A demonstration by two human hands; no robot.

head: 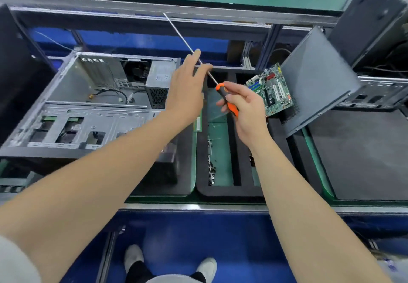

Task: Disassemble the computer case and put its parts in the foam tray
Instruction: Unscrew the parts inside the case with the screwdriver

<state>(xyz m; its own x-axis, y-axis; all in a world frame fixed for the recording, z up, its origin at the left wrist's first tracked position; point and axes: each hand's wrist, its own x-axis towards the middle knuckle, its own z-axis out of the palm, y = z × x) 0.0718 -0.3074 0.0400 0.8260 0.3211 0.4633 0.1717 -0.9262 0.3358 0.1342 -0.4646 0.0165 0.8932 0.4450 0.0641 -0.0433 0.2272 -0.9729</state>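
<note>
The open grey computer case [92, 106] lies on its side at the left, with a power supply [160, 84] and loose cables inside. My right hand [245, 110] grips the orange-and-black handle of a long screwdriver [187, 42], whose shaft points up and away to the left. My left hand [187, 88] hovers with straight fingers beside the shaft, over the case's right edge. The black foam tray [202, 154] sits in the middle, with several screws in one slot. A green motherboard [272, 90] stands tilted at the tray's far right.
A grey side panel [318, 84] leans tilted over the tray's right part. Another black foam block [362, 154] lies at the right, more dark cases at far left and far right. The bench's metal front rail [198, 207] runs below, my shoes under it.
</note>
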